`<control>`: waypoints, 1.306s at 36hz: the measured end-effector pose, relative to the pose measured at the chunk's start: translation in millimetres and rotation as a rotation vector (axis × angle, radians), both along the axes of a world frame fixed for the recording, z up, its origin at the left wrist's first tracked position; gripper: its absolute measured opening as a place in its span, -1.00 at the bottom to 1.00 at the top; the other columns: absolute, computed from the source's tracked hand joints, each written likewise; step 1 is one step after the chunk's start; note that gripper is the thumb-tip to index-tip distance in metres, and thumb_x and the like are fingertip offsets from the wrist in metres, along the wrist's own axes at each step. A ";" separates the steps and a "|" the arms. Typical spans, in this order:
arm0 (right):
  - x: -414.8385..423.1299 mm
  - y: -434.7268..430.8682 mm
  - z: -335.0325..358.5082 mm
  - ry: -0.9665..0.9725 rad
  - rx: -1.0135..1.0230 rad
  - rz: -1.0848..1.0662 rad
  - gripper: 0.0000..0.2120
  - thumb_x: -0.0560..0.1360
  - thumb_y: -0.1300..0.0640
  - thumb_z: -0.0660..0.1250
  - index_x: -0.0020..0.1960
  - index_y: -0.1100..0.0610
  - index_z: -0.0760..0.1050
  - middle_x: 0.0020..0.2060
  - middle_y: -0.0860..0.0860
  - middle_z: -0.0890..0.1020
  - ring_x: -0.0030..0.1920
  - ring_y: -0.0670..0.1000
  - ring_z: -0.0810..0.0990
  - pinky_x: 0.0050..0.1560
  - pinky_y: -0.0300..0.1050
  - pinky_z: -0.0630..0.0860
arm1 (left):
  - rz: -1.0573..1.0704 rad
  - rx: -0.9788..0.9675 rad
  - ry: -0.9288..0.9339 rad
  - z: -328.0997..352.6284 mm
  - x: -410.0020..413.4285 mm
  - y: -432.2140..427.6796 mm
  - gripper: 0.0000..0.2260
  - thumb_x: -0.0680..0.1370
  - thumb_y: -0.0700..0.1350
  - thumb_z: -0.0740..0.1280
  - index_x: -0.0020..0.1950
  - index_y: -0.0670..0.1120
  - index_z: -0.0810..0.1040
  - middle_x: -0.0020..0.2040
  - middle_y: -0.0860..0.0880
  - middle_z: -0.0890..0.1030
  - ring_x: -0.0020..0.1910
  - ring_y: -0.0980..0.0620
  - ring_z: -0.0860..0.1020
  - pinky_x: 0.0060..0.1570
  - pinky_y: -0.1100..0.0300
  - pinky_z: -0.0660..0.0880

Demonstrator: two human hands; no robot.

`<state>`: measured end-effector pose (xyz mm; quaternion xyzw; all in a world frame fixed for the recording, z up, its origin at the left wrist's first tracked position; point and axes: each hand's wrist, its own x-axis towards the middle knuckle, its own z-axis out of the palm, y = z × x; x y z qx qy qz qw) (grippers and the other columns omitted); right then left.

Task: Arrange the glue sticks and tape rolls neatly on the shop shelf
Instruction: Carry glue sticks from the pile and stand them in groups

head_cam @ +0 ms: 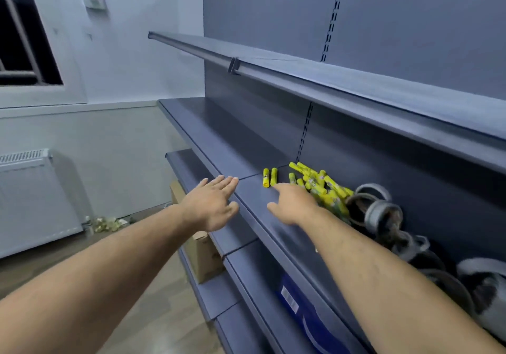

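The person reaches both bare arms toward the dark blue shelf (246, 140). The left grip (216, 203) is spread flat, fingers straight and close together, hovering over the shelf's front edge and holding nothing. The right grip (293, 203) lies over the shelf with thumb spread and forefinger stretched out, pinching nothing. Just past that fingertip a pair of glue sticks (269, 177) lies side by side. A loose heap of yellow glue sticks (332, 188) lies just beyond and to the right of the right grip, possibly touching its far fingers, which are hidden. Further right of the heap lie grey tape rolls (379, 209), jumbled together. Below the left grip, a cardboard box (202, 255) sits under the shelving.
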<state>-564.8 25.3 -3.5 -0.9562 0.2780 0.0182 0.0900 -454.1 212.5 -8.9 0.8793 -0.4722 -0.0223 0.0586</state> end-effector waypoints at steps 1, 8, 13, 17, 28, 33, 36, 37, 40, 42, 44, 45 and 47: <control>11.3 -10.2 -1.0 0.005 0.022 -0.023 -0.51 0.55 -0.05 0.27 0.45 0.03 0.37 0.40 0.08 0.49 0.49 0.26 0.30 0.42 0.06 0.33 | -0.003 0.006 -0.007 0.3 12.3 -8.5 -0.41 0.66 0.12 -0.03 0.64 -0.02 -0.09 0.64 0.01 -0.04 0.61 0.03 -0.09 0.57 0.02 -0.13; 59.0 -61.0 5.8 -0.033 0.025 -0.073 -0.84 0.58 0.11 0.18 0.01 0.01 0.54 0.10 -0.15 0.62 0.26 -0.10 0.47 0.12 -0.42 -0.03 | -0.077 -0.006 0.037 -0.3 75.7 -66.2 -0.44 0.68 0.11 0.00 0.64 -0.07 -0.02 0.63 0.00 0.04 0.61 0.02 -0.04 0.56 0.03 -0.10; 93.1 -86.7 -9.3 -0.140 0.034 -0.179 -0.70 0.55 0.13 0.21 -0.35 0.11 0.32 -0.40 -0.07 0.42 -0.11 0.09 0.54 -0.19 -0.28 0.27 | -0.152 -0.025 0.055 -3.7 107.6 -109.0 -0.46 0.68 0.13 0.06 0.60 -0.10 0.17 0.56 -0.06 0.28 0.56 -0.03 0.16 0.53 0.05 0.07; 109.4 -95.3 -15.7 -0.188 0.038 -0.253 -0.64 0.50 0.16 0.28 -0.41 0.16 0.25 -0.46 0.02 0.36 -0.29 0.14 0.40 -0.43 -0.10 0.13 | -0.132 -0.041 0.092 -10.0 127.2 -141.7 -0.60 0.62 0.18 0.18 0.29 -0.08 0.47 0.21 -0.07 0.59 0.20 -0.13 0.52 0.16 0.01 0.50; 146.2 -101.6 -31.2 -0.141 0.125 -0.349 -0.77 0.44 0.14 0.35 -0.36 0.11 0.42 -0.37 0.05 0.58 -0.28 0.08 0.55 -0.32 -0.05 0.38 | -0.344 -0.019 0.226 -26.1 167.3 -201.3 -0.42 0.40 0.34 0.37 0.35 0.11 0.48 0.19 0.07 0.62 0.14 -0.03 0.57 0.09 0.06 0.55; 151.4 -99.7 -33.7 -0.112 0.164 -0.385 -0.81 0.40 0.14 0.40 -0.32 0.07 0.42 -0.32 0.04 0.59 -0.27 0.05 0.53 -0.42 -0.12 0.26 | -0.432 0.074 0.224 -32.7 170.8 -217.1 -0.45 0.35 0.31 0.47 0.23 0.05 0.54 0.09 0.03 0.64 0.06 -0.06 0.59 0.00 0.07 0.56; 153.8 -99.2 -30.8 -0.080 0.165 -0.386 -0.78 0.39 0.18 0.37 -0.36 0.06 0.38 -0.42 -0.01 0.50 -0.35 0.04 0.48 -0.46 -0.13 0.22 | -0.434 0.075 0.252 -32.3 171.9 -222.4 -0.51 0.33 0.20 0.52 0.16 0.00 0.56 0.00 0.00 0.65 -0.01 -0.05 0.60 -0.05 0.07 0.57; 154.1 -99.4 -30.2 -0.075 0.171 -0.388 -0.80 0.39 0.20 0.37 -0.33 0.04 0.39 -0.42 -0.02 0.49 -0.38 0.04 0.50 -0.49 -0.14 0.27 | -0.441 0.092 0.241 -31.9 171.7 -223.3 -0.53 0.34 0.16 0.53 0.15 -0.02 0.56 -0.01 -0.01 0.65 -0.01 -0.07 0.60 -0.06 0.08 0.57; 153.0 -101.2 -28.8 -0.079 0.230 -0.400 -0.67 0.39 0.26 0.35 0.09 -0.04 0.55 -0.28 0.01 0.61 -0.42 0.11 0.62 -0.51 -0.09 0.55 | -0.453 0.128 0.222 -34.9 173.2 -224.9 -0.56 0.36 0.08 0.55 0.15 -0.04 0.54 0.00 -0.02 0.62 0.02 -0.08 0.60 -0.10 0.14 0.52; 151.8 -99.8 -26.8 -0.046 0.281 -0.406 -0.39 0.39 0.29 0.38 0.38 -0.08 0.46 -0.09 0.04 0.65 -0.38 0.11 0.64 -0.41 -0.06 0.61 | -0.455 0.107 0.261 -37.9 175.4 -225.4 -0.53 0.37 0.05 0.55 0.21 -0.04 0.54 0.01 -0.01 0.61 0.04 -0.07 0.59 -0.07 0.15 0.52; 151.2 -97.1 -26.2 -0.024 0.300 -0.418 -0.36 0.38 0.29 0.40 0.42 -0.05 0.44 0.00 0.05 0.66 -0.33 0.11 0.67 -0.34 -0.03 0.67 | -0.449 0.077 0.296 -38.9 177.2 -224.7 -0.52 0.38 0.03 0.54 0.26 -0.03 0.54 0.07 -0.02 0.62 0.06 -0.07 0.58 -0.03 0.15 0.53; 150.8 -96.2 -26.9 -0.022 0.300 -0.432 -0.39 0.37 0.29 0.40 0.38 -0.04 0.47 -0.01 0.05 0.66 -0.31 0.11 0.69 -0.32 0.02 0.68 | -0.448 0.064 0.312 -38.7 178.0 -224.2 -0.53 0.39 0.02 0.53 0.26 -0.02 0.54 0.08 -0.02 0.62 0.05 -0.06 0.58 -0.05 0.16 0.53; 149.0 -94.3 -28.0 -0.034 0.303 -0.466 -0.47 0.35 0.28 0.41 0.28 -0.02 0.49 -0.07 0.04 0.63 -0.28 0.12 0.70 -0.32 0.07 0.69 | -0.449 0.043 0.358 -37.3 179.9 -223.0 -0.56 0.38 0.01 0.52 0.23 0.01 0.55 0.01 0.03 0.60 -0.03 -0.01 0.57 -0.17 0.22 0.48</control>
